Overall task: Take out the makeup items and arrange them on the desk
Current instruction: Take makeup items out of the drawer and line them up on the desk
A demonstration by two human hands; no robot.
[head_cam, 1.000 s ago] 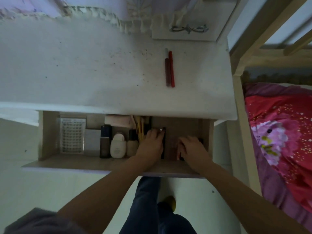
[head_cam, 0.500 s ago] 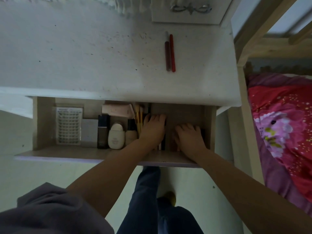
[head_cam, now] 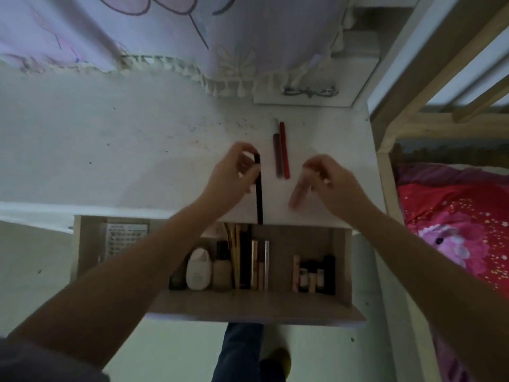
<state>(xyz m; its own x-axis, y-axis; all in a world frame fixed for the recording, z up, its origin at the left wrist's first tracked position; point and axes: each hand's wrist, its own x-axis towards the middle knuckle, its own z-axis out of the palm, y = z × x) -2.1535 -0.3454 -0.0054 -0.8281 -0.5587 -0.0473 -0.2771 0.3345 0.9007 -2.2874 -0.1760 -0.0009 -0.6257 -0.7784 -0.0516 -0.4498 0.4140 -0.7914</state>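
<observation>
Over the white desk (head_cam: 110,150), my left hand (head_cam: 234,175) pinches a long black makeup pencil (head_cam: 258,194) near its top end. My right hand (head_cam: 327,177) holds a blurred pink tube (head_cam: 298,191) just above the desk's right part. Two red pencils (head_cam: 281,150) lie side by side on the desk between and beyond my hands. Below, the open drawer (head_cam: 344,260) holds a white bottle (head_cam: 197,268), a beige bottle (head_cam: 222,268), gold brushes, slim tubes (head_cam: 259,264) and several small lipsticks (head_cam: 314,274).
A lilac curtain (head_cam: 137,28) hangs over the desk's back edge. A small white cabinet door with a metal handle (head_cam: 309,91) is at the back right. A wooden bed frame (head_cam: 385,172) and red-pink bedding (head_cam: 454,216) stand to the right. A perforated tray (head_cam: 124,238) sits in the drawer's left.
Both hands have come up out of the drawer to above the desk, the left one with a black pencil, the right one with a pink tube. The camera view has tilted up.
</observation>
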